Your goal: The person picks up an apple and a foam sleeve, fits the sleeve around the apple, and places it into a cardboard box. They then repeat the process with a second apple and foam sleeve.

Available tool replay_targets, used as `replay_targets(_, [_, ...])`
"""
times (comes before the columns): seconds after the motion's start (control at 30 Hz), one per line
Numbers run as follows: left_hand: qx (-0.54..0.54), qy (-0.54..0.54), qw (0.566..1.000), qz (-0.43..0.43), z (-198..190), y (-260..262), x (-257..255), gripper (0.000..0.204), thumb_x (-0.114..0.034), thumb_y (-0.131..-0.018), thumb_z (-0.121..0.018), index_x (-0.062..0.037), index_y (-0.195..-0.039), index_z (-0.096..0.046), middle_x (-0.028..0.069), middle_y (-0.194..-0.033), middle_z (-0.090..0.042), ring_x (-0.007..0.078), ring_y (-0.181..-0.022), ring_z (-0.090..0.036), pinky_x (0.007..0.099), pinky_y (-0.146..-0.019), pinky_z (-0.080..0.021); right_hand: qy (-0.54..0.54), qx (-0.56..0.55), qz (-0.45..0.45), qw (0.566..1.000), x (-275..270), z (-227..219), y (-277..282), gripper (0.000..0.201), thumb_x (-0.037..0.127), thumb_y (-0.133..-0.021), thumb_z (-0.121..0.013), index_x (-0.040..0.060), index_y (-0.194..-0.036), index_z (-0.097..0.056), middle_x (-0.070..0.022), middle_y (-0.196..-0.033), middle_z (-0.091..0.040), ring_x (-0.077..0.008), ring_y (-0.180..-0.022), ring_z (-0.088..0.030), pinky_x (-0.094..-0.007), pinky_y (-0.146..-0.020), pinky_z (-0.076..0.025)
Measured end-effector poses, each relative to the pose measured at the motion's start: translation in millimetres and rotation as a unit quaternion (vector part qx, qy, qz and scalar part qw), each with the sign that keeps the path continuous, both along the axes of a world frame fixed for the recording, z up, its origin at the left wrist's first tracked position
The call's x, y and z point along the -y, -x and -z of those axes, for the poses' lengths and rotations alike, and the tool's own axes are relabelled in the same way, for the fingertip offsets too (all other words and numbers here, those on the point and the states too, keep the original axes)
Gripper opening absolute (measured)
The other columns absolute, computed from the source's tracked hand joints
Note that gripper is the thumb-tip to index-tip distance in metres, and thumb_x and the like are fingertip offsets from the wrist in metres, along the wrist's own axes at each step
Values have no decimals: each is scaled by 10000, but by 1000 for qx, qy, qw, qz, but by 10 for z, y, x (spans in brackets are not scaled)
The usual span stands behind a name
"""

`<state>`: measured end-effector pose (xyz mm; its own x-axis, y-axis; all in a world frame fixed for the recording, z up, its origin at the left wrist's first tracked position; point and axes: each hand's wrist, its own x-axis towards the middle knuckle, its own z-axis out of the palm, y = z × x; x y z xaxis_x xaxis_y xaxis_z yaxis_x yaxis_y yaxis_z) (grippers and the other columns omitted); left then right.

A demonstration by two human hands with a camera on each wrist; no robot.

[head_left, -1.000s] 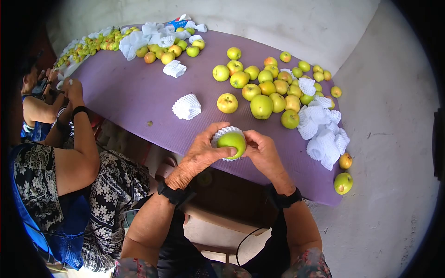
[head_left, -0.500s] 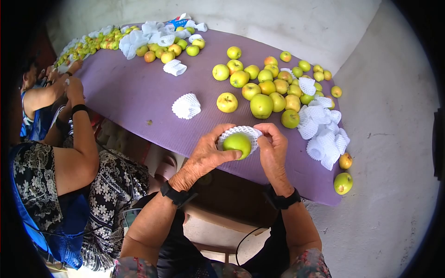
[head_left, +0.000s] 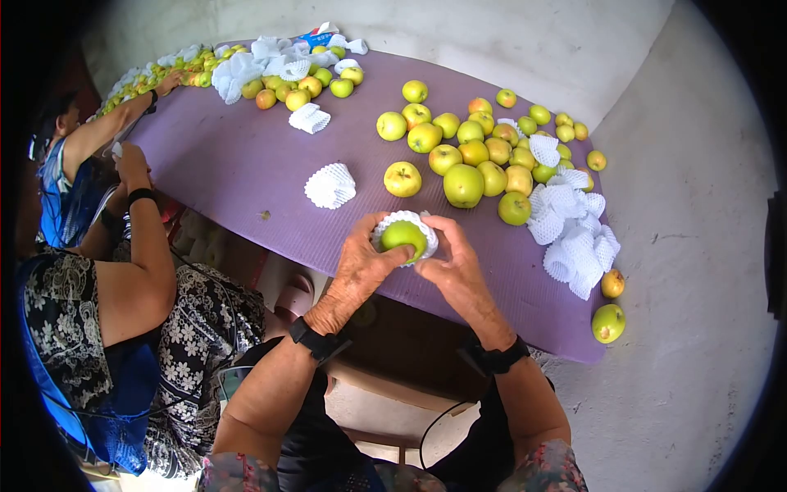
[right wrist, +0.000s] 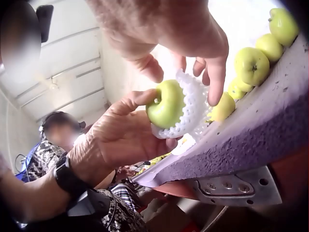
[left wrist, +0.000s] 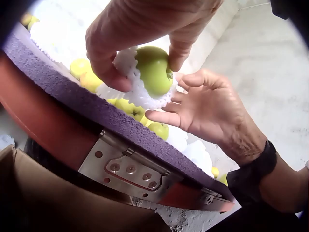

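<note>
Over the table's near edge, my left hand (head_left: 361, 264) grips a green apple (head_left: 402, 237), its thumb on the fruit. A white foam net sleeve (left wrist: 140, 92) wraps the apple's lower part, leaving the stem end bare. My right hand (head_left: 457, 272) is at the sleeve's right side, fingers spread and fairly straight against the foam. Its thumb stands off the apple in the right wrist view. Beyond the hands, a spare foam sleeve (head_left: 330, 187) and a yellowish apple (head_left: 402, 179) lie on the purple tabletop (head_left: 254, 164).
Many loose apples (head_left: 473, 153) spread across the right half, with a heap of foam sleeves (head_left: 566, 230) beside them. More sleeves (head_left: 279, 61) and apples lie at the far left. Another person (head_left: 106, 139) reaches onto the table, and a nearer seated person (head_left: 135, 271) is at left.
The sleeve's raised right side has come in around the apple. Both hands have moved slightly up and left, and my right hand's pinch has loosened. The far person's arm has reached onto the table.
</note>
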<state>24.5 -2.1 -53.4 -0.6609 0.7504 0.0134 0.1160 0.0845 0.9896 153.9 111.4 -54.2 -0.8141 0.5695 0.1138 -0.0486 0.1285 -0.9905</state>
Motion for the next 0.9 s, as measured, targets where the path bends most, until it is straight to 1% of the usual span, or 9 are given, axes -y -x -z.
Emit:
replay_targets(0.1, [-7, 0, 1000, -17, 35, -3, -2, 546, -182, -793, -736, 12, -1262, -535, 108, -1029, -627, 182, -956, -596, 312, -841, -495, 40, -13, -40, 998, 106, -11, 38, 646, 25, -788, -709, 65, -1361, -412, -144, -1296, -490, -224, -1180, -521, -327, -915, -520])
replay_targets(0.13, [-10, 3, 1000, -20, 36, 1, 2, 535, -200, -811, -734, 10, -1262, -537, 108, -1026, -626, 176, -948, -594, 311, -830, -496, 37, -32, -33, 998, 89, 28, 49, 657, 25, -785, -721, 61, -1362, -408, -139, -1295, -489, -216, -1180, -516, -326, -928, -513])
replay_targets(0.23, [77, -30, 996, 33, 27, 39, 26, 482, -254, -897, -684, 11, -1270, -533, 99, -1035, -621, 143, -957, -588, 290, -792, -514, 46, -82, -11, 995, 21, 139, 91, 684, 25, -773, -752, 54, -1361, -404, -121, -1290, -489, -198, -1178, -508, -322, -963, -490])
replay_targets(0.33, [62, -51, 996, 50, 21, 49, 35, 405, -275, -974, -597, 22, -1245, -554, 81, -995, -637, 115, -896, -604, 267, -710, -540, 85, -117, -4, 990, 19, 103, 84, 702, 20, -753, -776, 59, -1354, -416, -108, -1276, -498, -186, -1170, -508, -323, -975, -480])
replay_targets(0.43, [7, -28, 999, 35, 17, 91, 56, 331, -233, -996, -555, 30, -1194, -595, 56, -926, -653, 101, -798, -615, 256, -628, -553, 94, -99, -18, 990, 12, 64, 70, 707, 19, -746, -785, 51, -1351, -421, -103, -1267, -511, -182, -1165, -514, -318, -971, -482])
replay_targets(0.53, [-144, -20, 989, 2, 110, 117, 50, 250, -187, -990, -550, 17, -1107, -635, 123, -815, -688, 197, -678, -670, 308, -581, -546, 104, -93, -23, 990, -20, 54, 78, 690, 17, -736, -793, 30, -1331, -446, -92, -1236, -544, -173, -1138, -537, -308, -962, -487])
replay_targets(0.63, [-346, 42, 935, -58, 48, 45, 78, 178, -139, -969, -553, -5, -1041, -645, 217, -750, -662, 351, -680, -680, 384, -579, -534, 148, -93, -37, 984, -39, 82, 95, 657, 14, -732, -795, 17, -1306, -476, -82, -1196, -577, -165, -1106, -560, -303, -959, -487])
replay_targets(0.73, [-343, 76, 934, -72, -14, 9, 77, 124, -106, -954, -552, -21, -1001, -629, 261, -734, -619, 435, -726, -640, 442, -590, -515, 176, -97, -38, 979, 0, 72, 95, 630, 12, -731, -797, 12, -1285, -496, -78, -1176, -588, -159, -1084, -572, -305, -952, -491])
replay_targets(0.9, [-351, 64, 928, -104, -65, -63, 87, 107, -101, -959, -542, -27, -1004, -604, 246, -717, -622, 425, -707, -648, 445, -584, -516, 167, -102, -15, 981, -23, 163, 126, 635, 2, -730, -795, 17, -1288, -492, -78, -1171, -586, -156, -1076, -571, -304, -946, -494])
